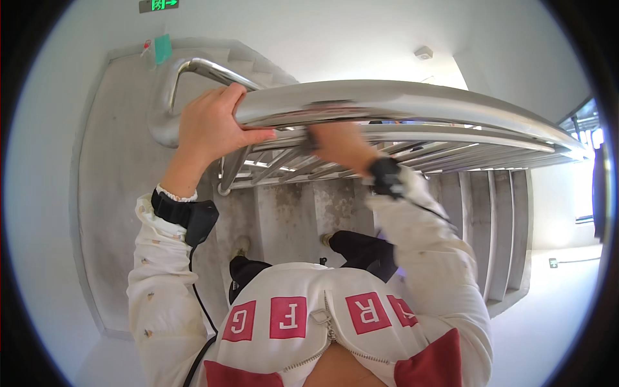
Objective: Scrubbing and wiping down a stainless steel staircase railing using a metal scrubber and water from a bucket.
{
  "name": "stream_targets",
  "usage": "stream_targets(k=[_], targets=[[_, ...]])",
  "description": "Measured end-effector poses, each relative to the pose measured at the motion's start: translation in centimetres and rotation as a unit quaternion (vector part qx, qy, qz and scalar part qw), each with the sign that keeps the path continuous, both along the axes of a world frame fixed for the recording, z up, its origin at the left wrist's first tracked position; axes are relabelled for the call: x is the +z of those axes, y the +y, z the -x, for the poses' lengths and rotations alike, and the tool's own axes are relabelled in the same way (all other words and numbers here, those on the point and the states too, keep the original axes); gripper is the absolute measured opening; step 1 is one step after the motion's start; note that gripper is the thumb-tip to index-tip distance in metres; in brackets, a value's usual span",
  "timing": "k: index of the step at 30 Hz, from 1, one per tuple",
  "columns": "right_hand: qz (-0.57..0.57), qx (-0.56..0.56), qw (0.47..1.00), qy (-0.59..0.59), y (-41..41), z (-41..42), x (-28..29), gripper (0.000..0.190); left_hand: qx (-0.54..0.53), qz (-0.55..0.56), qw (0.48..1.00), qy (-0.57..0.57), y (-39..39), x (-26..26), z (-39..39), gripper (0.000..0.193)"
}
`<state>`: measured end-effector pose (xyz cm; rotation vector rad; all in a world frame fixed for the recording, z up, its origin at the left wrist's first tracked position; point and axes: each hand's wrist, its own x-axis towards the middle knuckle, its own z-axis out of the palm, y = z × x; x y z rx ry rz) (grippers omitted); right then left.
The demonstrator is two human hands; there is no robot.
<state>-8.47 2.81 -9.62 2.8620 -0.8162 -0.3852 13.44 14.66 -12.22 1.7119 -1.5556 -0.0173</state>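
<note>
My left hand [210, 118] grips the polished steel handrail [411, 99] near its bent end, thumb along the near side. My right hand [341, 142] is motion-blurred, just below and against the rail's near side. At its fingers is a dark object [310, 141], perhaps a cloth or pad; blur hides its exact kind. The rail's shiny surface mirrors a dark and reddish patch above that hand. Both wrists carry black strapped devices, the left one [186, 217] with a cable running down the sleeve.
Concrete stairs [333, 208] lie under the railing bars [290, 169], with my shoes [240, 245] on them. A grey landing [116, 193] extends left. In its far corner stand a teal item [163, 48] and a clear container [147, 54]. A lit exit sign [158, 5] hangs above.
</note>
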Motion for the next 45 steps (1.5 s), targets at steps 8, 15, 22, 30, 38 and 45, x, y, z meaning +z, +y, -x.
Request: stream_targets(k=[8, 15, 22, 30, 38, 45], targets=[[0.164, -0.028, 0.985, -0.056, -4.8, 13.5, 6.3, 0.05, -0.012, 0.042, 0.999, -0.005, -1.1, 0.7, 0.8, 0.06], [0.141, 0.087, 0.974, -0.152, 1.7, -5.0, -9.1, 0.029, -0.014, 0.045, 0.999, -0.006, -1.7, 0.0, 0.5, 0.062], [0.118, 0.041, 0.954, -0.272, 3.9, -4.8, -9.8, 0.045, -0.01, 0.065, 0.998, -0.004, -1.8, 0.5, 0.4, 0.058], [0.083, 0.053, 0.917, -0.388, 5.4, -2.5, -10.2, 0.063, -0.008, 0.023, 0.999, -0.043, -2.5, 0.8, 0.6, 0.057], [-0.016, 0.011, 0.883, -0.469, 10.4, -0.3, -12.3, 0.068, 0.009, 0.037, 0.999, -0.032, -1.3, -0.2, 0.7, 0.061], [-0.577, -0.316, 0.202, -0.725, 10.3, -2.2, -17.4, 0.039, 0.022, 0.047, 0.997, -0.06, -1.3, -0.2, 0.8, 0.065]])
